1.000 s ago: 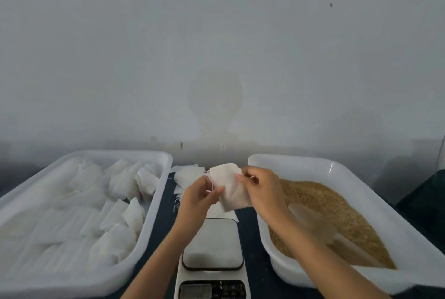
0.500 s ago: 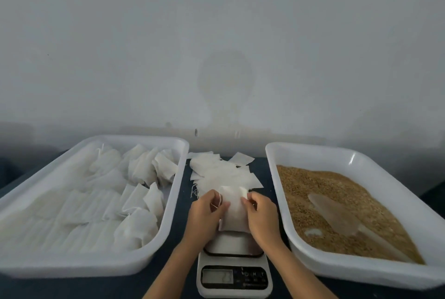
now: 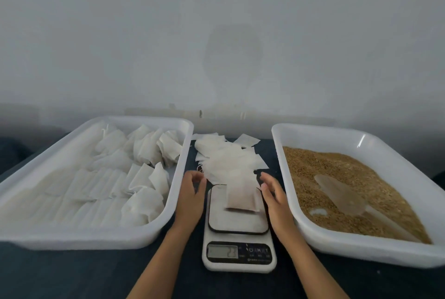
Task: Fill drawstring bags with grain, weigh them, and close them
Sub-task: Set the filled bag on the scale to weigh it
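A plain grey wall backs a dark table [image 3: 72, 274] on which a white scale [image 3: 238, 238] stands between two white tubs. The filled bag [image 3: 240, 196] lies flat on the scale's platform, toward its far right part, with its right edge at or just past the platform's edge. The left hand [image 3: 191, 196] and the right hand [image 3: 274, 198] flank the platform, apart from each other, fingers loosely spread, holding nothing and clear of the bag. The bag's long axis runs away from the person, nearly square to the scale's front; its grain-darkened bottom faces the display [image 3: 222, 251] and its paler mouth end points toward the pile of empty bags [image 3: 228, 159] behind. Whether the drawstring is drawn cannot be determined. Risks, as judged: the bag's far end appears to touch or overlap the pile, which would carry part of the load and falsify the reading; the overhang on the right does the same if it sags onto the housing. A hand brushing the platform disturbs the reading. An undrawn mouth can spill grain when lifted. The display's digits are too blurred to read. The left tub [image 3: 154, 228] holds finished bags; the right tub [image 3: 313, 228] holds grain and a clear scoop [image 3: 342, 192].
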`<control>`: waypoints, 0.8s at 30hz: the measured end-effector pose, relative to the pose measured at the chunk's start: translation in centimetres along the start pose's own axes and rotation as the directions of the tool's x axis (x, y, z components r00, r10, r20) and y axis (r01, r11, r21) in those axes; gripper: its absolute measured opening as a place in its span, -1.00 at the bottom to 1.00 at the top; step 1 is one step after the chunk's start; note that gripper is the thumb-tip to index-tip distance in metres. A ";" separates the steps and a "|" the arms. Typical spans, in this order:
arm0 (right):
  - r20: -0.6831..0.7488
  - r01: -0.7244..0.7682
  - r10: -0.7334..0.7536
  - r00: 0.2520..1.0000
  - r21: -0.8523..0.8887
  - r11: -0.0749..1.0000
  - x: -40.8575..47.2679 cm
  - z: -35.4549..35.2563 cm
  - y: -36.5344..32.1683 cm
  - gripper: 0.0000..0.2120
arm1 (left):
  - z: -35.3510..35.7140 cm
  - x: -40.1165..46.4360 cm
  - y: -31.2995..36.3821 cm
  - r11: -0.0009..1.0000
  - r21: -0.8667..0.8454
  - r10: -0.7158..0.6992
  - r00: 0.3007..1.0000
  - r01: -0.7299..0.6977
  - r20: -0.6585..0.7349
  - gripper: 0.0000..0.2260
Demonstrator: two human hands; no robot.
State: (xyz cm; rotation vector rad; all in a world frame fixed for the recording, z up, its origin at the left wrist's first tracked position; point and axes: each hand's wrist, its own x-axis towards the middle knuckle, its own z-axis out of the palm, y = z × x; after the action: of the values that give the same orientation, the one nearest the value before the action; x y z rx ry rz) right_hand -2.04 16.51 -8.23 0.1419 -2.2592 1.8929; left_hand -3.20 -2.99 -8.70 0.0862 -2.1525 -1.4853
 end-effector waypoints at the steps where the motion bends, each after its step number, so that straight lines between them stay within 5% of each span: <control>1: -0.003 -0.009 0.009 1.000 0.037 0.999 0.0 -0.1 0.0 -0.70 | 0.0 0.0 -0.3 0.999 -0.020 -0.031 0.999 0.031 -0.008 -0.93; 5: 0.003 -0.050 0.050 0.999 0.121 0.991 -0.3 -0.4 -0.2 -0.67 | -0.1 0.1 -0.9 0.981 -0.131 -0.146 0.989 0.140 -0.038 -0.93; 24: 0.014 -0.054 0.052 0.999 0.177 0.983 -0.5 -0.5 0.0 -0.72 | 0.0 0.1 -0.9 0.980 -0.127 -0.156 0.988 0.154 -0.006 -0.72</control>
State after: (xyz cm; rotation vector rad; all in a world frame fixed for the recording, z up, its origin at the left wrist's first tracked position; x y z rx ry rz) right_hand -1.55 16.99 -8.27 0.1175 -2.1170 2.1245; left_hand -3.46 -3.40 -9.41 0.2248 -2.0743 -1.6989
